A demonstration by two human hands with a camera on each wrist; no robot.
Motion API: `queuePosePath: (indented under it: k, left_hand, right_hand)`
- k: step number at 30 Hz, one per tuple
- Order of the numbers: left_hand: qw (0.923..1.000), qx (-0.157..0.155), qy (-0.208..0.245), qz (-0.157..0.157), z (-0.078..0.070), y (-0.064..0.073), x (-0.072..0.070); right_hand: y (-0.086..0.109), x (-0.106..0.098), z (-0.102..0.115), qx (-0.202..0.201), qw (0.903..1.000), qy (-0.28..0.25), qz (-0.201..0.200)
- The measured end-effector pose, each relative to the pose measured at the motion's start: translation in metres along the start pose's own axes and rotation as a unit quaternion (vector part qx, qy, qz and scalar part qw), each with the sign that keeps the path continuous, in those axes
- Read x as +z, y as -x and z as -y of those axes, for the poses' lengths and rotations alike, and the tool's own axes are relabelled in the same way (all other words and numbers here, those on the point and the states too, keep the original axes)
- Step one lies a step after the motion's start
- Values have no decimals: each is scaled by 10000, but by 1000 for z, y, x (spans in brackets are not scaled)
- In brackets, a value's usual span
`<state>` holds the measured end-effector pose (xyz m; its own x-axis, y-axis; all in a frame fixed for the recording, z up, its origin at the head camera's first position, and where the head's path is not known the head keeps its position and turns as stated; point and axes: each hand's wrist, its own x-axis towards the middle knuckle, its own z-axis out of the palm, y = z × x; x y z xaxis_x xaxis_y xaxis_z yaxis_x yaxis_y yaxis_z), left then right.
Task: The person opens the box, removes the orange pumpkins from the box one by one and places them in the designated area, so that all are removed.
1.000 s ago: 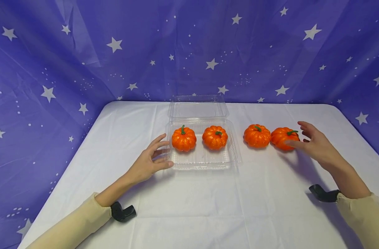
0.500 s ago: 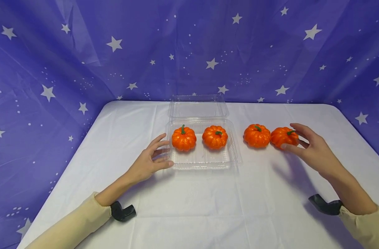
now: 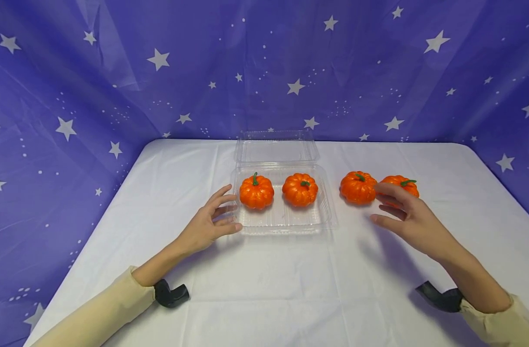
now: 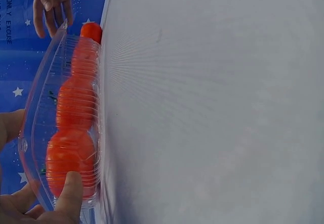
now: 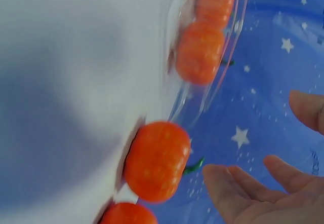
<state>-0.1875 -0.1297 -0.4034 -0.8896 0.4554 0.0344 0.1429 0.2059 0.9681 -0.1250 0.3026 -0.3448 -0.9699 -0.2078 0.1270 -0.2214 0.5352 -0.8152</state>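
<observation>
At a box (image 3: 286,228) of two pumpkins (image 3: 256,193), the left grip (image 3: 209,222) was spread. The right grip (image 3: 413,222), also spread, hovered by two loose pumpkins (image 3: 357,189).

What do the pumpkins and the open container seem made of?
Container: likely thin, glossy plastic; it is clear, ribbed and see-through. Pumpkins: perhaps plastic or coated foam, with a shiny orange finish showing small highlights; the inside is hidden.

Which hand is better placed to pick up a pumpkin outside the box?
Probably the right hand: it hovers empty by the outside pumpkins, while the left hand is farther, beside the box.
</observation>
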Motion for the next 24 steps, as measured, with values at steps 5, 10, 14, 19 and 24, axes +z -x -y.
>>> queuePosePath:
  k: [5,10,14,19,24]
  left_hand:
    - [10000,28,-16,-18,0,0,0]
    - [10000,0,-24,-15,0,0,1]
    - [10000,-17,-28,-20,-1,0,1]
    - [10000,24,10,1,0,0,1]
    - [10000,29,47,6,1,-1,1]
  right_hand:
    - [-11,15,10,-51,9998,-130,160]
    - [-26,29,21,124,9990,-325,297]
    - [-38,41,31,282,9969,-612,407]
    - [-56,59,38,166,9949,-799,594]
    - [-71,77,43,197,9917,-1057,701]
